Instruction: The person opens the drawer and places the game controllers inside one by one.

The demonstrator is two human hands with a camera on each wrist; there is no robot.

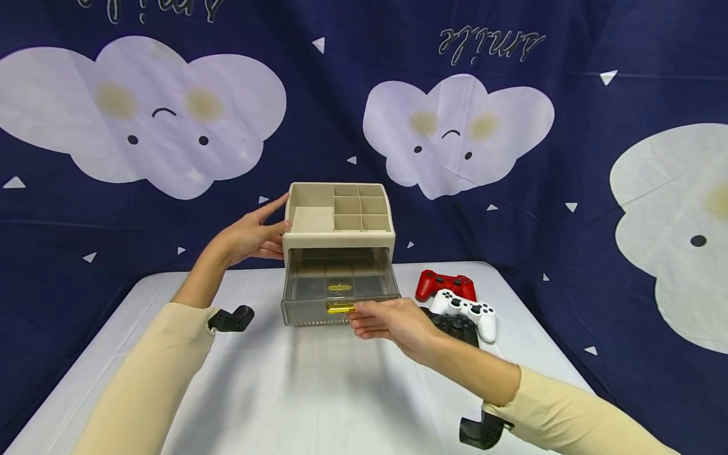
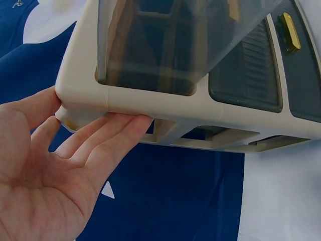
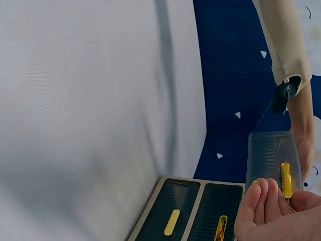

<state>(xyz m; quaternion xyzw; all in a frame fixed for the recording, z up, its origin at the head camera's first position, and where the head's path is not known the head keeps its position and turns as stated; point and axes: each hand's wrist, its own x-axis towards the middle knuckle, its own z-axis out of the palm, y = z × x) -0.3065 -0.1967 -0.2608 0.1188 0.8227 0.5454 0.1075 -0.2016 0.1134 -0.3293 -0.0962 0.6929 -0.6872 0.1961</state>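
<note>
A beige desk organizer [image 1: 339,240] stands on the table, its top split into several compartments. The clear top drawer [image 1: 309,311] is pulled out toward me. My right hand [image 1: 398,323] pinches the drawer's gold handle [image 3: 286,179] between thumb and fingers. On the organizer's left side rests my left hand [image 1: 250,237], thumb at the top front rim. In the left wrist view, the extended fingers of that left hand [image 2: 55,170] touch the side wall. Two lower drawers show closed in the right wrist view, each with a gold handle [image 3: 172,222].
Right of the organizer lie a red game controller [image 1: 446,285], a white one [image 1: 463,311] and a black one [image 1: 461,328], partly behind my right hand. A white cloth covers the table [image 1: 318,404]. Behind it hangs a dark blue curtain [image 1: 324,114] with clouds.
</note>
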